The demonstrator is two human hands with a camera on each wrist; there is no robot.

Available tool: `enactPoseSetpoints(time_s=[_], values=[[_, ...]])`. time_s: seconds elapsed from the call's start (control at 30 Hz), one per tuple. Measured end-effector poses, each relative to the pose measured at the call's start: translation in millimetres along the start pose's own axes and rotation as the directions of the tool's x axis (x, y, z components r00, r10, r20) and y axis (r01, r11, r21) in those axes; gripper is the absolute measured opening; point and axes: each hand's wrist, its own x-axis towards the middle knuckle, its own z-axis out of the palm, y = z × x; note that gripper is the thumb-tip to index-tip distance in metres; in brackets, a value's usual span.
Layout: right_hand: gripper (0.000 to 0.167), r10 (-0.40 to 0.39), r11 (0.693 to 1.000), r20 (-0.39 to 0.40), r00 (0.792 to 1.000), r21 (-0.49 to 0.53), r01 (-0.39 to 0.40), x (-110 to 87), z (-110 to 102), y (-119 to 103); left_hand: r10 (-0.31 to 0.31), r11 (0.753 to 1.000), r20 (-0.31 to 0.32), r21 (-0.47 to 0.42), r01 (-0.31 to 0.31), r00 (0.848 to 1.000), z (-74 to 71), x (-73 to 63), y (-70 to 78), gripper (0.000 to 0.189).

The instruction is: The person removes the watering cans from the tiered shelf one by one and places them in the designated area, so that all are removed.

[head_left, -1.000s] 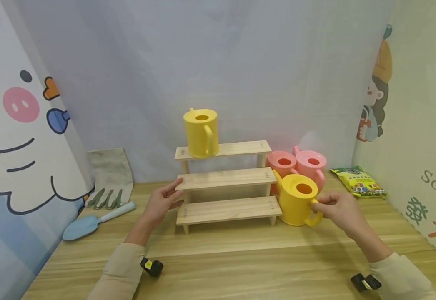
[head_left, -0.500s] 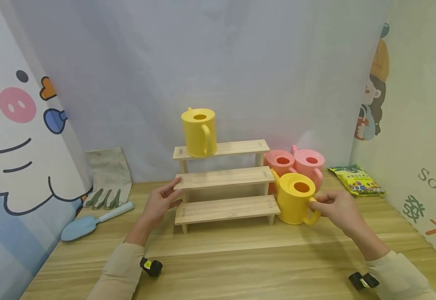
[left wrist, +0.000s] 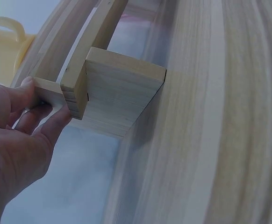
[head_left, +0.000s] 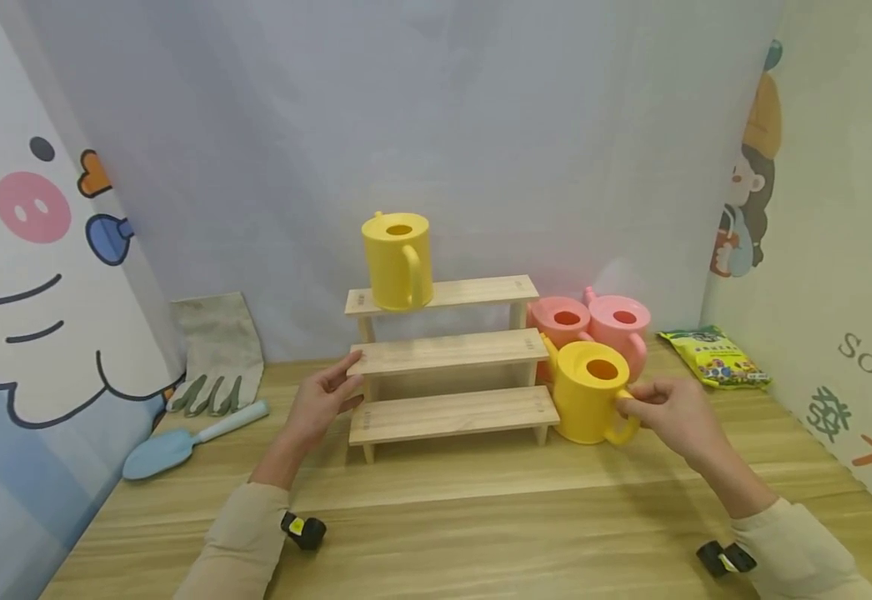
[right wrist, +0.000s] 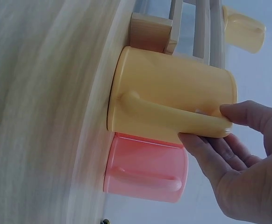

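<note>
Lower yellow watering can [head_left: 584, 404] beside right hand [head_left: 674, 417], handle [right wrist: 166, 115] in its pinch

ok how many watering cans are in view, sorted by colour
Yellow watering cans: 2, one on the top step of the wooden stand, one held at its handle by the right hand
Pink watering cans: 2, together behind the held yellow one
Total: 4

The can [head_left: 590, 402] I hold hides part of a pink can [head_left: 552, 326]; the right wrist view crops my right hand [right wrist: 248, 171]; the packet [head_left: 715, 358] is too small to read.
</note>
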Motion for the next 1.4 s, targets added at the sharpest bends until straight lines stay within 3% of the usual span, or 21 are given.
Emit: enactPoseSetpoints(time_s=[0.5, 0.87, 1.07, 1.23, 1.4], values=[[0.027, -0.023, 1.0, -0.02, 1.0, 0.0, 0.023, 2.4, 1, 1, 0.024, 1.0, 0.001, 0.014, -0.024, 1.0, 0.8, 0.0, 3.3, 0.053], [0.029, -0.007, 1.0, 0.026, 1.0, -0.007, 0.008, 3.5, -2, 2, 0.008, 1.0, 0.007, -0.001, -0.008, 1.0, -0.1, 0.1, 1.4, 0.052], [0.042, -0.002, 0.999, 0.033, 0.999, -0.049, 0.003, 2.0, -7, 1, 0.008, 1.0, 0.011, 0.001, -0.008, 1.0, 0.0, -1.0, 0.5, 0.052], [0.05, -0.02, 0.993, -0.055, 0.998, -0.121, 0.013, -0.7, -16, -5, 0.005, 1.0, 0.017, 0.001, -0.005, 1.0, 0.0, -1.0, 0.0, 0.053], [0.049, -0.066, 0.995, -0.138, 0.988, -0.089, 0.054, -1.2, -19, -20, 0.02, 1.0, 0.026, 0.008, -0.021, 0.999, -1.1, 0.2, -0.9, 0.053]])
